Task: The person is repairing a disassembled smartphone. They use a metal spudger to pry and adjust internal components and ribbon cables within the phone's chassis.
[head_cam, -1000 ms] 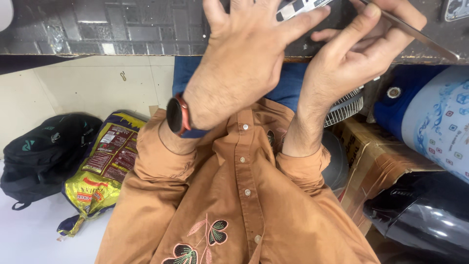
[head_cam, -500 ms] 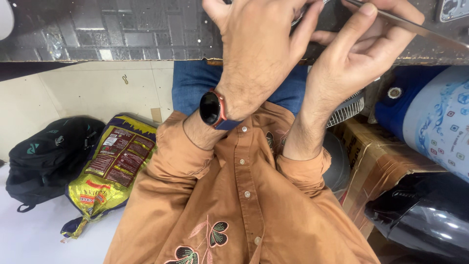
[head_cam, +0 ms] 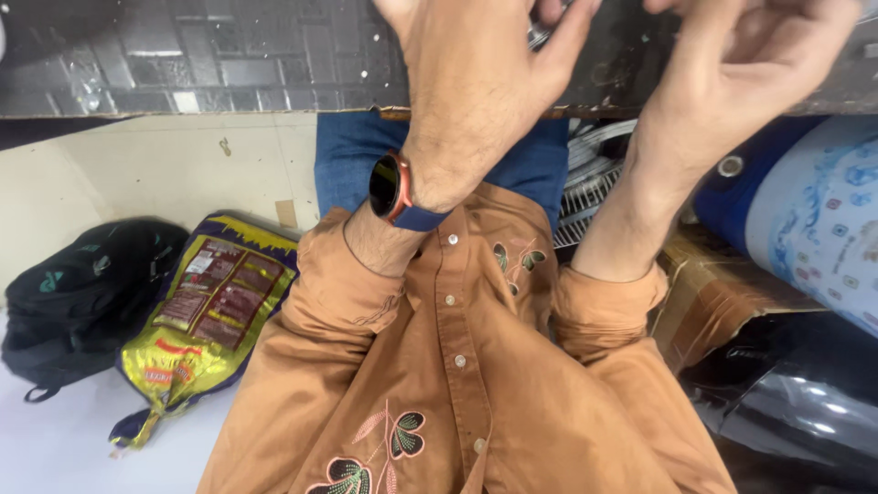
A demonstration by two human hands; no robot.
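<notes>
Both hands are raised to the near edge of the dark tiled counter (head_cam: 183, 64), which serves as the reference landmark. The left hand (head_cam: 476, 73) lies palm-down over that edge, its thumb spread toward the right; a small light-coloured object (head_cam: 540, 37) shows only as a sliver between thumb and palm, right at the counter edge, and its kind cannot be determined. Whether the left grip is clenched on this object cannot be told, since the fingers run out of view at the top. The right hand (head_cam: 750, 64) is beside the left, just apart from it, at the same counter edge, palm turned toward the camera with fingers curled; the fingertips are cut off by the frame, so the state of its grip cannot be told either. A black smartwatch with a red rim (head_cam: 389, 186) sits on the left wrist, below the counter edge. Both forearms emerge from an orange embroidered shirt (head_cam: 457, 384). Below the counter, to its left end, a black backpack (head_cam: 82, 293) and a yellow snack bag (head_cam: 206, 320) lie on the floor, touching. Below its right end stand a fan grille (head_cam: 585, 183), a blue patterned roll (head_cam: 814, 220) and a cardboard box (head_cam: 722, 293).
</notes>
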